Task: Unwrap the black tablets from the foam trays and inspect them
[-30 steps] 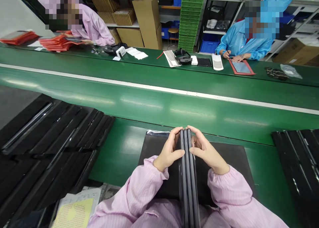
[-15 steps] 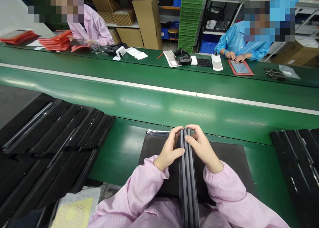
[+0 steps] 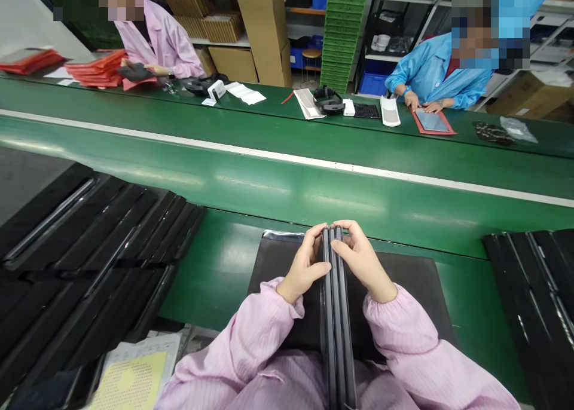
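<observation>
Three thin dark tablets (image 3: 336,314) stand on edge side by side, upright in front of my body. Only their narrow edges show clearly. My left hand (image 3: 310,265) presses on them from the left, its thumb near the edge and its fingers toward the far end. From the other side my right hand (image 3: 361,256) grips the same far end, its thumb resting across the edges. Under them lies a black mat (image 3: 408,290) with a shiny strip at its far left corner. The tablets' near ends reach down to my lap.
Rows of black slabs (image 3: 112,230) fill the left side, and more black slabs (image 3: 533,284) lie at right. Papers with a yellow sheet (image 3: 130,380) are at lower left. Across the green bench (image 3: 278,141) two co-workers sit, near red sleeves (image 3: 96,69) and a red-framed panel (image 3: 433,121).
My hands keep their hold on the tablets almost unmoved. Across the bench, the co-worker in pink now holds a dark piece over the red sleeves and leans slightly left.
</observation>
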Tool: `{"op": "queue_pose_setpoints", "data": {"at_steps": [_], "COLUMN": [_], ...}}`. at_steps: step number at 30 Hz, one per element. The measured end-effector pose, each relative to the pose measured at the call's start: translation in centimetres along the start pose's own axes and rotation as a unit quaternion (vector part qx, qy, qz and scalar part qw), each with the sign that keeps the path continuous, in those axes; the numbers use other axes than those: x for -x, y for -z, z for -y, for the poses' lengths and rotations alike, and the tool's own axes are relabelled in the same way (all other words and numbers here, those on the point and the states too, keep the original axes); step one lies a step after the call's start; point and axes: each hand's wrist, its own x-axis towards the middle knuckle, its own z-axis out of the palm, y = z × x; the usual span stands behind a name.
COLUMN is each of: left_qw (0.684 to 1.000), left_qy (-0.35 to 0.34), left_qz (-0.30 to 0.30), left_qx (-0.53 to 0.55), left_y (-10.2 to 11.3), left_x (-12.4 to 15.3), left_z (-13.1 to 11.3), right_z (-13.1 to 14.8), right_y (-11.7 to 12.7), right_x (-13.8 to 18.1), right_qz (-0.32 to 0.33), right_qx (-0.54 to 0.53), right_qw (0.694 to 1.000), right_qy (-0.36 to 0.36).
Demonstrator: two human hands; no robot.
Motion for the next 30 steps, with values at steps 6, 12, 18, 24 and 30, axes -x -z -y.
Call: {"op": "queue_pose_setpoints", "data": {"at_steps": [6,12,18,24,30], "left_qw": [1.0,1.0,1.0,1.0,0.999], "left_qy": [-0.005,-0.007,-0.007,-0.022,-0.028], "left_qz": [-0.001,0.002,-0.006,-0.011,0.0], "left_qx": [0.0,-0.001,-0.003,-0.007,-0.036], "left_y": [0.0,-0.1,-0.2,-0.3,-0.4], "left_x": [0.0,-0.2,-0.5,-0.8,-1.3], "left_z": [0.0,-0.2,-0.1,0.0,-0.1], "right_z": [0.2,0.3,0.4,0.2,-0.3], "right_y": [0.3,0.9,1.2,1.4,1.5], "right_x": [0.4,0.8,1.0,1.1,1.0], "right_qz": [0.032,0.048,0.07,0.047,0.032], "right_qx": [-0.014,-0.017,-0.015,-0.007,-0.014], "right_qw": [0.999,0.999,0.997,0.998,0.998], "right_qy": [-0.006,0.006,0.005,0.03,0.048]}}
